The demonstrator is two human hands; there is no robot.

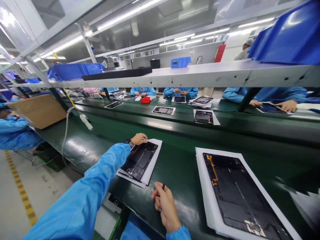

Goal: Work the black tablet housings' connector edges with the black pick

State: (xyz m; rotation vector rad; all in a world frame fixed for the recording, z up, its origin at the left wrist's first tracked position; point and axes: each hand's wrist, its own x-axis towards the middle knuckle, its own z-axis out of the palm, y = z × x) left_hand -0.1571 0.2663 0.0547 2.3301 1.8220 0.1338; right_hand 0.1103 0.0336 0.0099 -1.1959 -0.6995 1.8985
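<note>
On a green bench point(177, 160), white paper point(154, 156) under a tablet shell point(143, 161) is maybe guarding it. The left hand point(139, 139) is touching its far edge, grip unclear; the right hand point(163, 205) is pinching a black piece point(163, 186).

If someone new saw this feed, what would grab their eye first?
Probably the large dark panel with its orange strip, lying on white sheets at lower right. Next, the left hand at the far end of a second dark panel near the centre, and glossy blue bins at upper right.
</note>
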